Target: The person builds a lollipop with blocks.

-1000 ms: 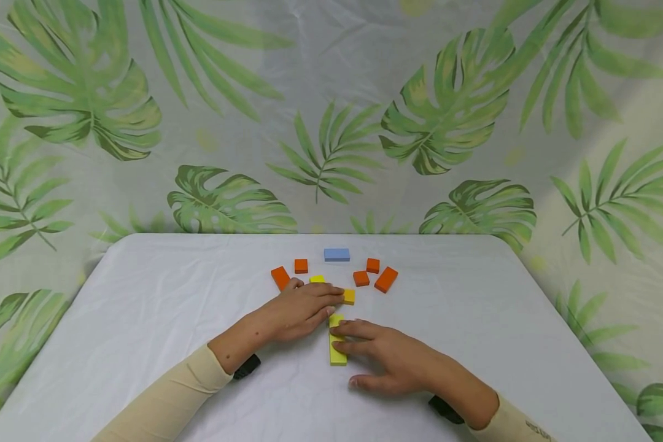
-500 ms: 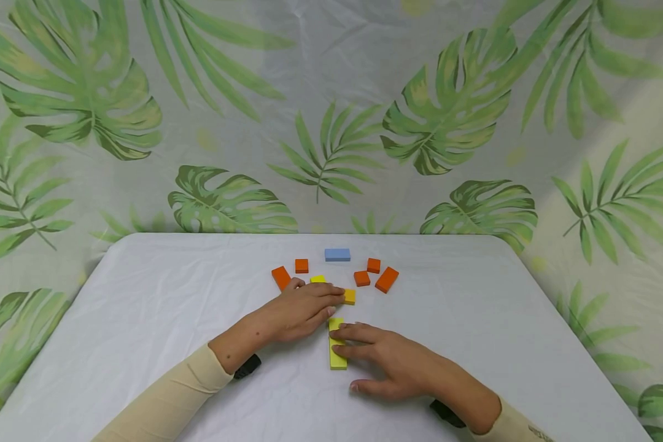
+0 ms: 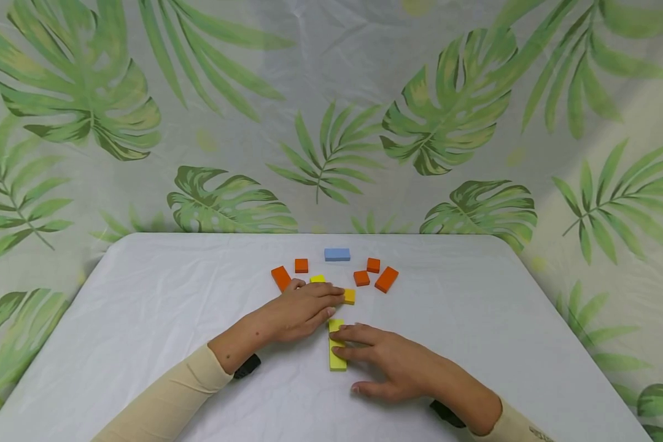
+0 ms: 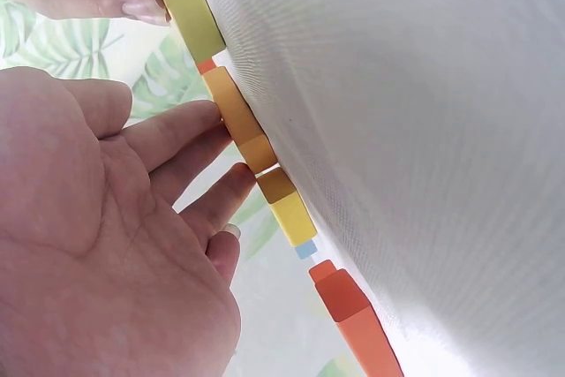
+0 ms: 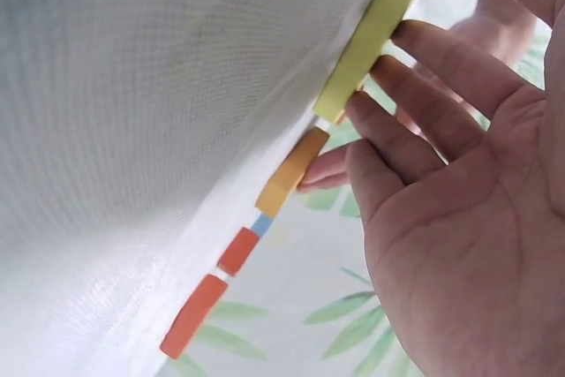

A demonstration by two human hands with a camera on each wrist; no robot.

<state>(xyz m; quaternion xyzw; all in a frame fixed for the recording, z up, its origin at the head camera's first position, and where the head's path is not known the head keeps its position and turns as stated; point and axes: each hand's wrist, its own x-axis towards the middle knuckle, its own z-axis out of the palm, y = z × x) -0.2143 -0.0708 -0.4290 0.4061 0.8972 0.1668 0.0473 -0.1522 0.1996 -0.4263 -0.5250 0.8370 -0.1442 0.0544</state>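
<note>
My left hand lies palm down over the middle of the table, its fingertips resting on an amber block that it largely covers. Just beyond its knuckles peeks a bright yellow block, partly hidden in the head view; the left wrist view shows that yellow block beside the fingertips. With fingers spread, my right hand touches the top of a long pale-yellow block, thumb apart from it. In the right wrist view, the pale-yellow block lies flat, a small gap from the amber block.
A blue block lies toward the table's back edge. Right of centre sit two small orange squares and a longer orange block. On the left are an orange square and another orange block. A leaf-patterned cloth hangs behind.
My right hand has slid the long pale-yellow block a little toward me, widening its gap from the amber block. My left hand has stayed in place.
</note>
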